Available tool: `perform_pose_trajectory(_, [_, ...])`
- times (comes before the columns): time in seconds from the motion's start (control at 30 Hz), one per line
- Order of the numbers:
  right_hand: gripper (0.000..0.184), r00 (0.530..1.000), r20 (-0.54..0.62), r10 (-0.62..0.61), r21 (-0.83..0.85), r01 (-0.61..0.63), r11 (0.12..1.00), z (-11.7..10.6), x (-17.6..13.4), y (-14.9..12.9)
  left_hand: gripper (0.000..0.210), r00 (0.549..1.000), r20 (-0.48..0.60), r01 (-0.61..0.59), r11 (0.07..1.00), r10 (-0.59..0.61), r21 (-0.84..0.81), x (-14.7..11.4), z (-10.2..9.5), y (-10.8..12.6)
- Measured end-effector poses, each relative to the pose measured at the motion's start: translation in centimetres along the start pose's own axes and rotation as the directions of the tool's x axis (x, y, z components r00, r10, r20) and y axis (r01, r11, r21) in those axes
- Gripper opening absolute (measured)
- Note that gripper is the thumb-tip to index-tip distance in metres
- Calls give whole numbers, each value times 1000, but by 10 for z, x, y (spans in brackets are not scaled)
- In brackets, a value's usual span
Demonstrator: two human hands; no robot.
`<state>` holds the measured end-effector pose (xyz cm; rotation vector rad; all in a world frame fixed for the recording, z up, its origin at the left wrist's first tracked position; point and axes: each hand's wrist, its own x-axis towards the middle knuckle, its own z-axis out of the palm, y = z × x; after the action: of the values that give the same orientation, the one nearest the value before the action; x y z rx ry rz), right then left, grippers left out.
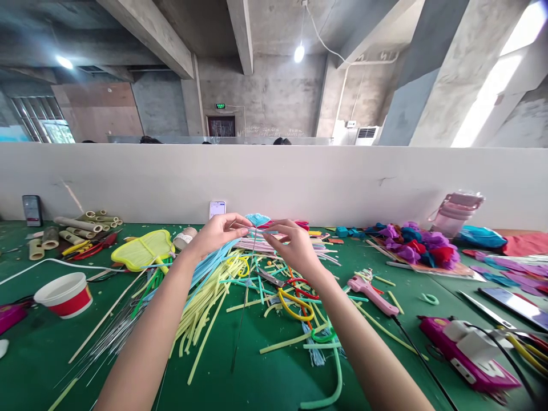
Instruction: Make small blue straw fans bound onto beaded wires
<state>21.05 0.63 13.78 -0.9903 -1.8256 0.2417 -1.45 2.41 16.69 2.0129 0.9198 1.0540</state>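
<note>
My left hand [217, 233] and my right hand [293, 244] are raised over the middle of the table, fingertips pinched close together. Between them is a light blue fan-shaped piece [257, 219] at the top of a long thin wire stem [244, 308], which slants down toward the table. Both hands are closed on the blue piece near the stem; exactly where each fingertip grips is too small to tell. Below lie bundles of yellow pipe cleaners [201, 302], blue pipe cleaners [214, 264] and scissors with yellow handles [302, 311].
A pink hot glue gun [372, 294] with a black cord lies to the right, near a magenta power strip [466, 354]. On the left are a paper cup [64, 294], thin wires [124, 331] and bamboo pieces [81, 225]. A white partition [128, 182] closes the back.
</note>
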Motion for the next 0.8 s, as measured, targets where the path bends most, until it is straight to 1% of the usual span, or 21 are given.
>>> perform_pose_trajectory(0.1, [18,999,-14,53,75,-52,996,6,1,3,29,999,32,-39,999,39,21,0,-1,1])
perform_pose_trajectory(0.17, [19,995,-12,96,111,-94,989,7,2,5,29,999,39,-41,997,39,67,1,-1,1])
perform_pose_trajectory(0.23, [21,992,9,128,127,-128,984,4,2,7,27,1000,15,-29,985,27,169,1,0,1])
perform_pose_trajectory(0.3, [23,988,28,149,115,-151,982,3,3,8,22,999,-37,-25,954,37,299,2,2,0])
perform_pose_trajectory(0.37, [25,986,42,163,102,-167,981,2,3,8,16,992,-74,-64,915,102,399,2,4,0])
perform_pose_trajectory(0.43, [25,985,45,165,118,-169,978,2,3,8,15,977,-77,-143,879,198,455,2,7,0])
perform_pose_trajectory(0.5, [25,987,24,161,146,-163,976,3,3,8,17,956,-83,-209,850,281,484,2,8,0])
perform_pose_trajectory(0.57, [26,984,1,176,182,-174,968,5,4,9,18,938,-104,-235,828,330,510,2,8,1])
perform_pose_trajectory(0.63, [29,979,-18,205,237,-195,952,6,5,8,17,929,-114,-243,814,352,527,1,8,2])
perform_pose_trajectory(0.7, [30,975,-53,216,292,-192,937,8,4,7,15,929,-105,-249,810,355,531,0,8,4])
perform_pose_trajectory(0.8, [26,974,-148,171,328,-115,938,11,2,4,14,931,-87,-260,810,355,525,-2,10,6])
